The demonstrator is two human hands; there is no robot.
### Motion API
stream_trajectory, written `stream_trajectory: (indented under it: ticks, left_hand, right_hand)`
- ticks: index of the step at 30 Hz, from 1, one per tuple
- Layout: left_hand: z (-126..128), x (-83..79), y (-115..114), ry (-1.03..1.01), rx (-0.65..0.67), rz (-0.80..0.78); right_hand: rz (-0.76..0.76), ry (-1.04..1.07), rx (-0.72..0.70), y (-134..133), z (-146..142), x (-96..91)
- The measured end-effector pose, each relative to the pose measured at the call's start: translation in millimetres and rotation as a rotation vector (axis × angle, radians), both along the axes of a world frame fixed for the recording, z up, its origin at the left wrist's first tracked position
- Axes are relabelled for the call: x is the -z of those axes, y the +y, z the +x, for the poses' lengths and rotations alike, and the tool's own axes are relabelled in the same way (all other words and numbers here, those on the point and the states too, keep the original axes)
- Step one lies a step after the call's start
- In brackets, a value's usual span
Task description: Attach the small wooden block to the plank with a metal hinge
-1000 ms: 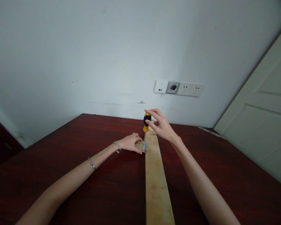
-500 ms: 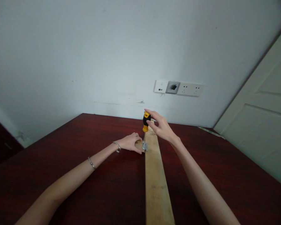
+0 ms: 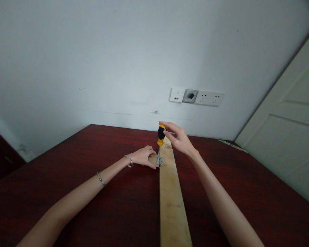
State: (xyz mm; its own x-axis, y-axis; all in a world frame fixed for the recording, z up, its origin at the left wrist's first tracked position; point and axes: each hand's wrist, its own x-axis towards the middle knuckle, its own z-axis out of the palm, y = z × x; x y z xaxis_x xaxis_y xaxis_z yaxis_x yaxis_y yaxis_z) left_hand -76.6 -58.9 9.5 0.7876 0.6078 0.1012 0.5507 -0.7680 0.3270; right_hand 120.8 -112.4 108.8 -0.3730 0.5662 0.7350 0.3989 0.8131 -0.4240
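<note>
Right hand (image 3: 179,138) slightly lower; thumb (image 3: 168,134) shifted across screwdriver handle (image 3: 161,133).

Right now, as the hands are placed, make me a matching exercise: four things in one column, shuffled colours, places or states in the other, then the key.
Things:
1. Screwdriver
2. Hinge
3. Left hand
4. Tabletop

Descriptions:
A. Fingers and thumb around the small wooden piece
B. Dark red, beneath the long board
C. Yellow and black handle, held by the right hand
D. Silvery metal

Pairs: 1-C, 2-D, 3-A, 4-B
</note>
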Motion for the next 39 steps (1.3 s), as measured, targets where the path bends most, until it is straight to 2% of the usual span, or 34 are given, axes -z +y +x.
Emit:
stream_trajectory:
  ticks: [2, 8, 14, 20, 26, 33, 39]
  left_hand:
    - [0.0, 0.2, 0.0, -0.002, -0.003, -0.002]
    - [0.0, 0.8, 1.3, 0.005, 0.006, 0.002]
    - [0.2, 1.2, 1.9, 0.000, 0.017, 0.017]
    - [-0.2, 2.0, 2.3, 0.003, 0.015, 0.017]
    - [0.1, -0.8, -0.3, 0.019, -0.003, 0.000]
    - [0.6, -5.0, -3.1, 0.021, -0.002, -0.027]
    - [1.1, -1.6, -0.8, 0.037, -0.008, -0.004]
  right_hand:
    - [-0.013, 0.026, -0.010, 1.3, 0.1, 1.0]
    - [0.062, 0.042, 0.075, -0.6, -4.1, 0.9]
    - [0.039, 0.005, 0.017, -1.6, -4.5, -0.3]
    - [0.010, 0.046, 0.085, 2.2, -8.4, 5.9]
    - [0.032, -0.004, 0.019, -0.4, -4.4, 0.9]
    - [0.010, 0.033, 0.108, -3.2, -4.1, 1.1]
    - [0.050, -0.018, 0.043, -2.8, 1.4, -0.4]
